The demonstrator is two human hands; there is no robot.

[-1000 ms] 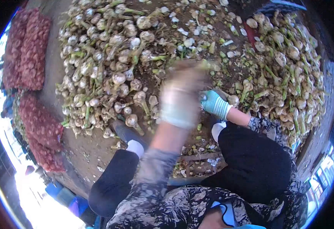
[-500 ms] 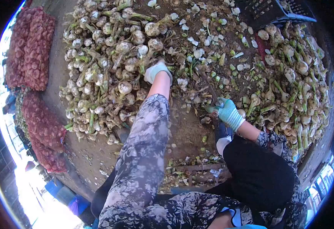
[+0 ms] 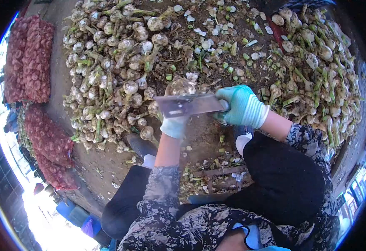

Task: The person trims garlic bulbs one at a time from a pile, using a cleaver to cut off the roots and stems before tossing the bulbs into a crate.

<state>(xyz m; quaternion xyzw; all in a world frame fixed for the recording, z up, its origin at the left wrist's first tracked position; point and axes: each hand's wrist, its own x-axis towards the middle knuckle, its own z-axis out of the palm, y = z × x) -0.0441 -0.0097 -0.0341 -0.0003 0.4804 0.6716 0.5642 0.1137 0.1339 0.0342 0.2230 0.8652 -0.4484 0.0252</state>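
Observation:
My gloved left hand [image 3: 174, 124] is closed around a garlic bulb [image 3: 182, 86], its fingers partly hidden behind a wide metal blade. In a fist, my gloved right hand [image 3: 243, 106] grips the handle of this knife [image 3: 189, 104], whose blade points left across the front of the bulb. Garlic with stems lies in a large pile [image 3: 107, 75] beyond and left of my left hand. To the right of my right hand is a second heap of stemmed garlic [image 3: 316, 83].
Red net sacks of garlic [image 3: 28, 58] [image 3: 51, 144] stand along the left side. Cut stems and peel [image 3: 229, 54] litter the ground between the heaps. A dark crate edge [image 3: 306, 4] shows at the top right. My shoes [image 3: 142, 145] are below the hands.
My left hand has come back from the pile with a garlic bulb in it. My right hand has risen with the knife, and the blade now lies across in front of the left hand.

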